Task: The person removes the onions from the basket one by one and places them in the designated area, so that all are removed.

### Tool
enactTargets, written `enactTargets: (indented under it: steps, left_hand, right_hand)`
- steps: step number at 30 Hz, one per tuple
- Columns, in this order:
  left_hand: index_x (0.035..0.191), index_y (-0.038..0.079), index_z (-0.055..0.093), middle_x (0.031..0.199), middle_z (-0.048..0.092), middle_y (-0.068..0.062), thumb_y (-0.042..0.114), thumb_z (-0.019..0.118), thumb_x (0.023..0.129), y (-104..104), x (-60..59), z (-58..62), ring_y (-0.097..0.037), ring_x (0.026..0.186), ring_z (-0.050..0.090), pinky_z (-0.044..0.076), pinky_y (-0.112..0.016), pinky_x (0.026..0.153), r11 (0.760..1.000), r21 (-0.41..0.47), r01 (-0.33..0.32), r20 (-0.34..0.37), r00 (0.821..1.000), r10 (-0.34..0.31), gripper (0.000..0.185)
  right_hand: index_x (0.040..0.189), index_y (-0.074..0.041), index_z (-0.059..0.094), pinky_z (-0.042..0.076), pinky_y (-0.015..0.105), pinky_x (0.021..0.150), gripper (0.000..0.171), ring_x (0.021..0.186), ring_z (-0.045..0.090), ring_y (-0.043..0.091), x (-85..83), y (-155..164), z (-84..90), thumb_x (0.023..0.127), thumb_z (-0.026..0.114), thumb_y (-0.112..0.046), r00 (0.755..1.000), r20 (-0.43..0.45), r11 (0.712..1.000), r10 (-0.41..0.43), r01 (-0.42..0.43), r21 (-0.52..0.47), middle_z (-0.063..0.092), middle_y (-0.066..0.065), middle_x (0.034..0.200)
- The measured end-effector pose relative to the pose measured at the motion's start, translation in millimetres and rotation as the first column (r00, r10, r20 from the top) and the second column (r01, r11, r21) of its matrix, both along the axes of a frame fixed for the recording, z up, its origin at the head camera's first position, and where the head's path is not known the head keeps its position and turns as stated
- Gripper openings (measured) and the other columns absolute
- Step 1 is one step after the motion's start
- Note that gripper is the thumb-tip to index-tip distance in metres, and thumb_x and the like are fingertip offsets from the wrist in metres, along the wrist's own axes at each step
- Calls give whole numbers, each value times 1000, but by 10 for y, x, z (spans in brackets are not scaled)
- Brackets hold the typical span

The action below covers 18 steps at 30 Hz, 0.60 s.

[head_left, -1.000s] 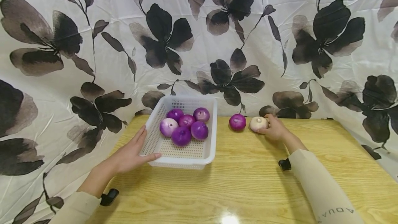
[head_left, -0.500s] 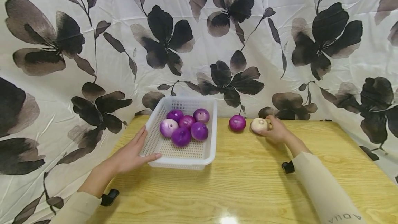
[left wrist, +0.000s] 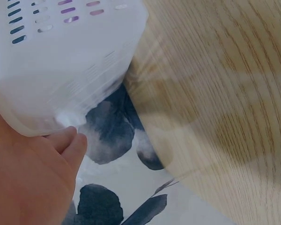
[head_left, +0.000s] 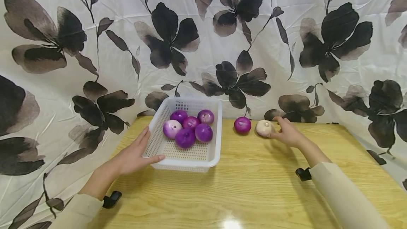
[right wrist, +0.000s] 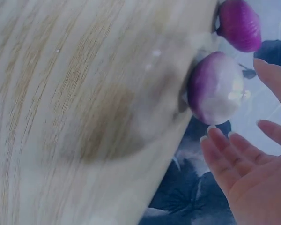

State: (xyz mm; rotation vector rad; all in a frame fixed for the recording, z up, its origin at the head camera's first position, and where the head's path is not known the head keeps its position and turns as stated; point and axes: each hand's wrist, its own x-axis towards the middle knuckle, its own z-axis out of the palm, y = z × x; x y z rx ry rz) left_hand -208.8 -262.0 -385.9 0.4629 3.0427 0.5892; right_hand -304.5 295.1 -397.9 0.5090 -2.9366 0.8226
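Observation:
A white slotted basket (head_left: 213, 161) on the wooden table holds several purple onions (head_left: 185, 138). My left hand (head_left: 133, 156) rests against its near left corner, fingers straight along the side wall and thumb on the front rim. In the left wrist view the palm (left wrist: 28, 183) sits under the basket's corner (left wrist: 70, 70). To the right of the basket a purple onion (head_left: 242, 124) and a pale onion (head_left: 264, 127) lie on the table. My right hand (head_left: 287, 133) lies just right of the pale onion (right wrist: 215, 89) with fingers (right wrist: 225, 154) spread and holding nothing.
A floral cloth (head_left: 203, 45) hangs behind the table and drapes round its left and right sides. The wooden table (head_left: 254, 186) stretches toward me, with its far edge right behind the two loose onions. The second loose onion (right wrist: 240, 24) lies at that edge.
My right hand has let go of the pale onion, opened its fingers and drawn back a little to the right. The left hand and basket have stayed put.

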Motion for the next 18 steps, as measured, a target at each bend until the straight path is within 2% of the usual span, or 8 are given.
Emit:
enactTargets:
  steps: [5,18]
  left_hand:
    - [160,-8,4,170,-5,-23,74,59,90,-4,13,-5,-53,151,15,23,-67,118,1000,6,0,1,1000,0,121]
    - [160,-8,5,169,-3,-26,72,59,91,24,33,31,-54,149,17,26,-68,116,1000,0,2,-8,1000,-2,119]
  right_hand:
    - [140,13,41,54,61,89,68,105,62,52,69,0,21,94,75,-23,998,-40,999,55,-54,7,50,41,128]
    - [138,9,49,54,60,91,56,108,63,50,237,-175,144,96,72,-21,983,-91,987,157,-159,-17,56,34,130]
